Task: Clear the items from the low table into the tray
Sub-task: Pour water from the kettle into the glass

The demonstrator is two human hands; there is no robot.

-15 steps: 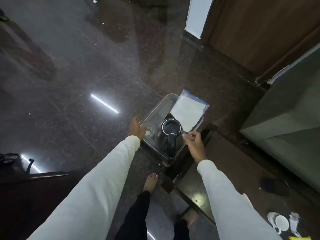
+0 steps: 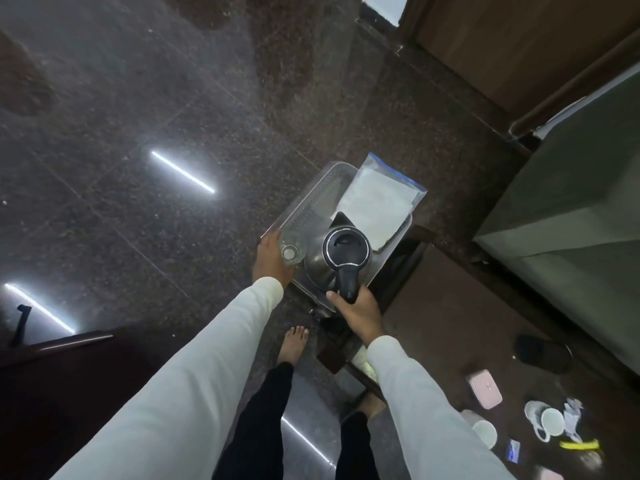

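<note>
L hand (image 2: 272, 259) grips tray (image 2: 313, 192) near-left edge, by a small glass (image 2: 290, 253). R hand (image 2: 360, 313) curled round kettle (image 2: 341, 254) handle; kettle sits in tray w/ bagged paper (image 2: 377, 202). Mugs (image 2: 549, 422), pink box (image 2: 485, 389) on low table (image 2: 450, 323).

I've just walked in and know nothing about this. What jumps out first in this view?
A shiny steel kettle with a black lid and handle sits in a clear plastic tray at the picture's centre, beside a white paper in a clear zip bag. The right hand holds the kettle's handle, while the left hand holds the tray's near-left edge. White cups stand on the dark low table, lower right.
</note>
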